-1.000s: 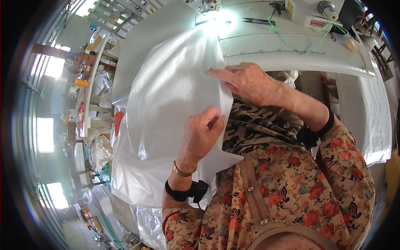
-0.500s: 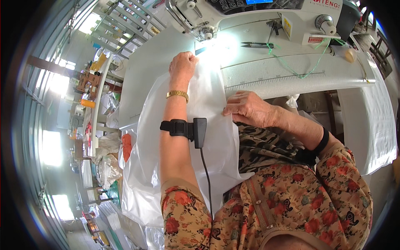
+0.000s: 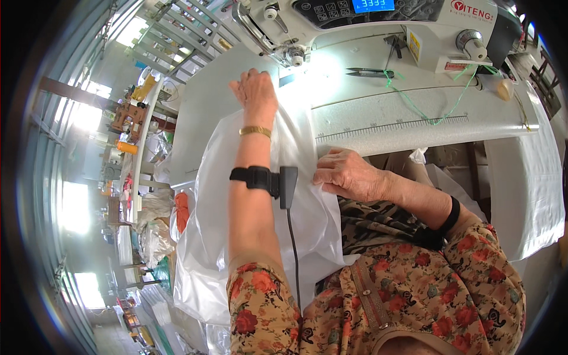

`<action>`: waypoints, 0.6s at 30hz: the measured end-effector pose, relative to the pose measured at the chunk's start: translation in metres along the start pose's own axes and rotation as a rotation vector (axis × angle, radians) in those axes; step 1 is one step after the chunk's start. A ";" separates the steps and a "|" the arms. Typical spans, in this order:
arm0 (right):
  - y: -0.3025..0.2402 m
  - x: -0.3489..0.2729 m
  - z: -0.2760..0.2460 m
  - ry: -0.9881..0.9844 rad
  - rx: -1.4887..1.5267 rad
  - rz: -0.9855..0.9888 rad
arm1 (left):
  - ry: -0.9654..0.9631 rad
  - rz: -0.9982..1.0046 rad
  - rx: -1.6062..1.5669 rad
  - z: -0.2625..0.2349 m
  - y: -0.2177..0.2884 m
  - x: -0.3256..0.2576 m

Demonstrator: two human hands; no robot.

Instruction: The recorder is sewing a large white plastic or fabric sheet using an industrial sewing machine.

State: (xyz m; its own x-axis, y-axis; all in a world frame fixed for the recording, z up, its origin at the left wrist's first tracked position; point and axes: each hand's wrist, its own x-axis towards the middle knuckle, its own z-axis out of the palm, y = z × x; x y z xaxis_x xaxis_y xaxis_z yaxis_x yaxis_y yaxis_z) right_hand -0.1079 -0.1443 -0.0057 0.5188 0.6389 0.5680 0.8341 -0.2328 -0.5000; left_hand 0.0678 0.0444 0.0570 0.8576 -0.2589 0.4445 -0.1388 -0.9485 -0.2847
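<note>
A large, glossy white sheet [image 3: 216,160], plastic-like, spreads from the sewing machine's needle area down over my lap. My left hand [image 3: 255,92] is at its far end, just left of the lit needle area. Its fingers are bent and partly apart, with nothing visible in them; their tips are partly hidden. Nearer to me, my right hand [image 3: 349,174] pinches the sheet's right edge between thumb and curled fingers. The white sewing machine [image 3: 387,44] stands beyond both hands, its lamp glaring over the stitching spot.
Thread snips [image 3: 370,73] and a loose green thread [image 3: 427,121] lie on the machine bed, which has a ruler scale [image 3: 396,124] along its front. White material [image 3: 523,189] hangs at the right. A cable [image 3: 293,254] runs from the device on my left forearm.
My left hand has loosened from a closed grip and shifted slightly left, away from the needle. My right hand has slid slightly toward me along the sheet's edge.
</note>
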 end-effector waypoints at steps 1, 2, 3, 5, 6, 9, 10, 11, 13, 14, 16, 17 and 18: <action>0.000 -0.002 0.000 0.007 -0.004 0.009 | 0.158 0.065 -0.092 -0.005 0.013 -0.004; 0.001 -0.003 0.000 0.025 -0.010 0.017 | 0.315 0.129 -0.185 -0.011 0.026 -0.008; -0.002 -0.003 0.001 0.039 -0.012 0.015 | 0.315 0.132 -0.181 -0.017 0.034 -0.013; -0.005 -0.001 0.001 0.052 -0.033 0.010 | -0.033 0.053 -0.597 -0.024 0.050 -0.020; -0.008 0.001 0.002 0.064 -0.050 0.005 | -0.033 0.048 -0.592 -0.027 0.055 -0.021; -0.015 0.004 0.000 0.031 -0.066 0.046 | -0.274 -0.009 -0.531 -0.032 0.064 -0.024; -0.014 0.004 0.000 0.032 -0.069 0.047 | -0.260 0.022 -0.520 -0.032 0.065 -0.025; -0.014 0.003 0.000 0.039 -0.070 0.048 | -0.247 0.052 -0.510 -0.033 0.067 -0.026; -0.015 0.002 0.002 0.043 -0.067 0.048 | -0.230 0.088 -0.479 -0.028 0.068 -0.025; -0.016 0.003 0.002 0.031 -0.101 0.052 | -0.212 0.125 -0.448 -0.025 0.067 -0.026; -0.016 0.002 0.002 0.017 -0.135 0.058 | -0.257 0.113 -0.445 -0.031 0.069 -0.025; -0.018 0.003 0.001 0.033 -0.144 0.057 | -0.300 0.101 -0.441 -0.035 0.069 -0.025; -0.020 0.004 -0.001 0.050 -0.154 0.053 | -0.299 0.100 -0.441 -0.038 0.070 -0.025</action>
State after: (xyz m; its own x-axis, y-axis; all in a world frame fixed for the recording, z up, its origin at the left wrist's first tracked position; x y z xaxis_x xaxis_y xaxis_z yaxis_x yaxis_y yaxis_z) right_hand -0.1221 -0.1375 0.0067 0.5686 0.5860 0.5774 0.8220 -0.3773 -0.4266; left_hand 0.0184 -0.0221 0.0581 0.9241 -0.3497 0.1539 -0.3666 -0.9251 0.0989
